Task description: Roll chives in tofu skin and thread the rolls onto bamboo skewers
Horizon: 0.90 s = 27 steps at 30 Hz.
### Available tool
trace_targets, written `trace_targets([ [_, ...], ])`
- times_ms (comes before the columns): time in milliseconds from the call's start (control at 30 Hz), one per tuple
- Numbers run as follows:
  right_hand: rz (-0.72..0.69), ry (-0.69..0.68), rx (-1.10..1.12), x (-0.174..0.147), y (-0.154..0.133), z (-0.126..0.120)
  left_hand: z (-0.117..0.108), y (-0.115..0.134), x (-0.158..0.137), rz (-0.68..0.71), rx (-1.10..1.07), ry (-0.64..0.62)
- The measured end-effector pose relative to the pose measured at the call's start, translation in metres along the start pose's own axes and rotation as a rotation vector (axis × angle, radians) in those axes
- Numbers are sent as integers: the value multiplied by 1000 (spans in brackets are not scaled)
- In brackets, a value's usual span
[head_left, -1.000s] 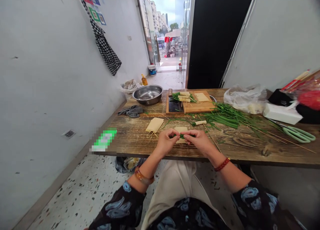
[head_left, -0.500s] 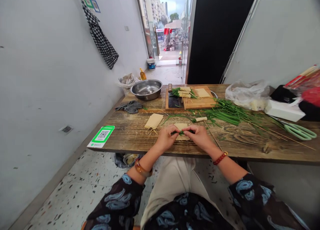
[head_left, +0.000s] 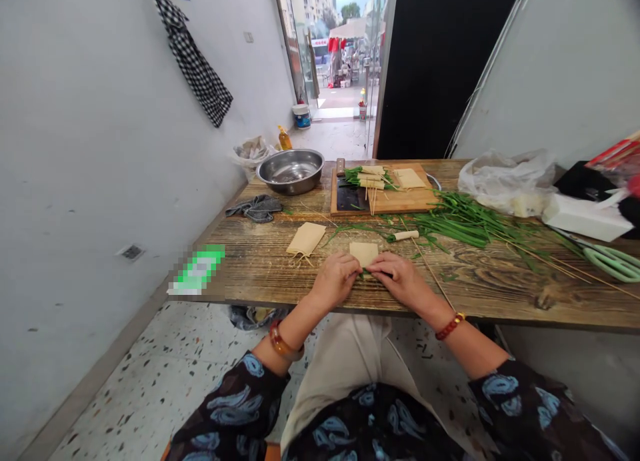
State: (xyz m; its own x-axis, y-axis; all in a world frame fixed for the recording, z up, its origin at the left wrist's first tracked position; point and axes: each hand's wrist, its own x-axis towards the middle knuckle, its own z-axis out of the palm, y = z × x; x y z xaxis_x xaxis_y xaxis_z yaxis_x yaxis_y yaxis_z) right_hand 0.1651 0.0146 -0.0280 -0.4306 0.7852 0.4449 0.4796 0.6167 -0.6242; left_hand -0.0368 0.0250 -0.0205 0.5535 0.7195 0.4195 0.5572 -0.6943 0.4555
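A square beige tofu sheet [head_left: 364,253] lies at the table's near side with a small bunch of chives [head_left: 365,272] across its near edge. My left hand [head_left: 336,277] pinches the left end of that edge and the chives, fingers closed. At the right end, my right hand [head_left: 400,281] does the same, its fingertips pressed together. Both hands hide most of the near edge. A finished tofu roll [head_left: 405,235] with green ends lies just beyond my right hand. To the left, a stack of tofu sheets [head_left: 307,239] rests on the wood.
Loose chives [head_left: 465,222] spread across the right of the table [head_left: 500,291], near thin skewers and green-handled scissors [head_left: 613,262]. Behind are a cutting board [head_left: 407,199] with a cleaver and several skewered rolls, and a steel basin [head_left: 291,172]. A grey cloth [head_left: 257,209] lies left.
My hands have come down onto the sheet's near edge with the chives, so more of the sheet shows beyond them. The camera view has tilted slightly downward.
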Motion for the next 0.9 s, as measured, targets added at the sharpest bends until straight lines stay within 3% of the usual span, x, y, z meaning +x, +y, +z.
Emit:
trace_targets([
  [367, -11, -2, -79, -4, 3, -2, 0, -8, 6, -88, -255, -5],
  [567, -52, -28, -137, -6, 2, -1, 0, -4, 4, -82, -205, -6],
  [900, 9, 13, -81, -5, -1, -2, 1, -2, 3, -65, -141, -17],
])
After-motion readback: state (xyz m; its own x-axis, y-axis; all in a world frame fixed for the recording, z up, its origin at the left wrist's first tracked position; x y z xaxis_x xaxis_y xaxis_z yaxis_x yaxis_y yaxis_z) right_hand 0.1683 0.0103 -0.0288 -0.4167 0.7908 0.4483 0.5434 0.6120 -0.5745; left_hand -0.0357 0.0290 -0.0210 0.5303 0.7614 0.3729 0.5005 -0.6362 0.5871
